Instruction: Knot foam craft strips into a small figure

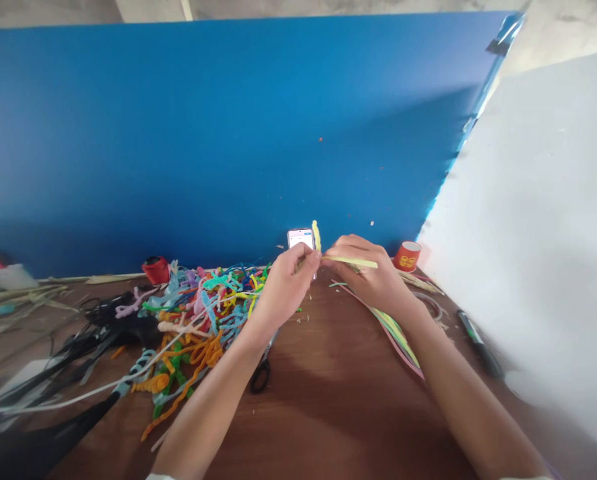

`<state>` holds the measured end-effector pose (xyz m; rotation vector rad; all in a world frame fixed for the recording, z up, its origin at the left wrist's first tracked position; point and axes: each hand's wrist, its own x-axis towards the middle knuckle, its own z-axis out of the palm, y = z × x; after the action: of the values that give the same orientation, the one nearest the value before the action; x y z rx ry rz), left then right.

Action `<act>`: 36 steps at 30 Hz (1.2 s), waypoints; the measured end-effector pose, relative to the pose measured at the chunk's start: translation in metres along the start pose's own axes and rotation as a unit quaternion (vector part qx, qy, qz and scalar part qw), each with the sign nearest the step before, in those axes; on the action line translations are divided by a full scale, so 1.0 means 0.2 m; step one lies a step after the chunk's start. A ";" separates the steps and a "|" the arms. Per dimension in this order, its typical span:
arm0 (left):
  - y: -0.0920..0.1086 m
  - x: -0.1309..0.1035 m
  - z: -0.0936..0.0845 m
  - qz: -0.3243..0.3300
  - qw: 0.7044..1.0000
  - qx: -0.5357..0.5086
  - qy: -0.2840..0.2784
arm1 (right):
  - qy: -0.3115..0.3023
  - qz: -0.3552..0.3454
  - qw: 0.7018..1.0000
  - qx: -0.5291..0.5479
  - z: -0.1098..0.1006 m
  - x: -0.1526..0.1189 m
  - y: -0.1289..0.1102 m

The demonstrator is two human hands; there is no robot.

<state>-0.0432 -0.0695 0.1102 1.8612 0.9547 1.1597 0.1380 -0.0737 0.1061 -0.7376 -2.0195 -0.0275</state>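
Note:
Between my two hands is a pale yellow pipe cleaner (317,235). Its fuzzy end stands up above the fingertips of my left hand (291,277), which pinches it. A flat pale yellow strip (353,261) crosses my right hand (361,267); its fingers are closed at the same spot, close to the left fingertips. Whether strip and pipe cleaner are one piece is hidden by the fingers. Just behind my left hand a lit phone (301,239) leans upright, partly covered.
A tangled heap of coloured pipe cleaners (213,313) covers the left side, with scissors (261,375) at its edge. Straight pipe cleaners (395,337) lie under my right forearm. A red paper cup (407,256), a black marker (479,343) and a blue partition (228,133) border the table.

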 end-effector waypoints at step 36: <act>0.09 -0.02 0.01 -0.057 0.986 -0.145 -0.055 | 0.082 0.196 0.947 0.239 0.02 0.00 0.01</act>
<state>-0.0377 -0.0812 0.1243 1.5989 0.7746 1.0545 0.1360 -0.0718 0.1031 -0.7745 -1.5976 0.5933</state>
